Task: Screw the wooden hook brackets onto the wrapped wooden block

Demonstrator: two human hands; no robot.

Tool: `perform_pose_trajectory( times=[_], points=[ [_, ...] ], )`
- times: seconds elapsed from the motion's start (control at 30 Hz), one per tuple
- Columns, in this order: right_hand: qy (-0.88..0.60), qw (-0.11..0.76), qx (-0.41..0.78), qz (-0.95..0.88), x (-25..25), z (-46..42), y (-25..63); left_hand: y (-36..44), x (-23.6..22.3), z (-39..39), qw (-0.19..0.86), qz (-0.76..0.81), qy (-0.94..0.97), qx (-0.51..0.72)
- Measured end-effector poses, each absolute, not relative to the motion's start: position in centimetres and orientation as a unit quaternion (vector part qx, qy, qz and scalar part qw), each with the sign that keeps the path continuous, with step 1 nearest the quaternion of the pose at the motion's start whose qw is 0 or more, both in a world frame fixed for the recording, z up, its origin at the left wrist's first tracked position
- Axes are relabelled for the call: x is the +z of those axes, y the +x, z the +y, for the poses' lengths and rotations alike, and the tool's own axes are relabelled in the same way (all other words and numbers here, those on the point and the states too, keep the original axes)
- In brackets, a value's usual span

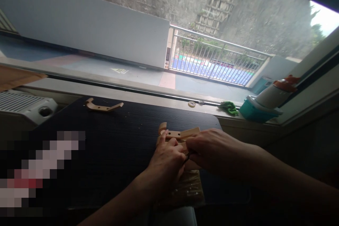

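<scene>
A pale curved wooden hook piece [189, 132] with dark screw holes lies at the right of the dark table, and more wood shows partly under my hands. My left hand [168, 153] bears down on it, the index finger stretched to its rounded end and the other fingers curled over the wood. Against its right end my right hand [209, 146] is closed, fingers bent inward. A small dark thing shows between the two hands, too hidden to name. Below them lies a shiny clear plastic bag [189, 187].
Another curved wooden hook [103, 107] rests at the table's [124, 141] far left. On the windowsill are a roll of tape [191, 104], a green cloth [230, 108] and a teal box [258, 109] with a white bottle [275, 94]. A white radiator [26, 106] stands left.
</scene>
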State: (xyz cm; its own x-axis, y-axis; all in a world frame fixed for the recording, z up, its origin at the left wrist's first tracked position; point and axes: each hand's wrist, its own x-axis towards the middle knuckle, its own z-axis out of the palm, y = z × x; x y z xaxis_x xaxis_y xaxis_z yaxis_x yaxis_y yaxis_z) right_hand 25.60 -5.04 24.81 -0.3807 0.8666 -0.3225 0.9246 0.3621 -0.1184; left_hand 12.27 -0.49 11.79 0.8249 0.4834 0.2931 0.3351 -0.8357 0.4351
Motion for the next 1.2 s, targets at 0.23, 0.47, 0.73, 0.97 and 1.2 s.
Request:
perform_pose_trajectory(
  times=[0.23,0.47,0.73,0.97,1.2],
  points=[
    [0.571,0.132,-0.123,0.801,25.6,-4.9,25.6,12.3,11.8,-0.3,0.185,0.214,0.94,0.188],
    [0.551,0.124,-0.138,0.814,24.9,-4.7,25.5,12.3,11.8,-0.3,0.175,0.219,0.942,0.183],
    [0.598,0.161,-0.085,0.781,25.4,-5.3,25.5,12.4,11.7,-0.2,0.173,0.216,0.944,0.179],
    [0.541,0.104,-0.134,0.824,25.1,-4.9,25.7,12.4,12.0,-0.2,0.18,0.22,0.943,0.171],
    [0.593,0.15,-0.091,0.786,24.6,-4.8,25.5,12.3,11.7,-0.2,0.169,0.219,0.946,0.165]
  ],
)
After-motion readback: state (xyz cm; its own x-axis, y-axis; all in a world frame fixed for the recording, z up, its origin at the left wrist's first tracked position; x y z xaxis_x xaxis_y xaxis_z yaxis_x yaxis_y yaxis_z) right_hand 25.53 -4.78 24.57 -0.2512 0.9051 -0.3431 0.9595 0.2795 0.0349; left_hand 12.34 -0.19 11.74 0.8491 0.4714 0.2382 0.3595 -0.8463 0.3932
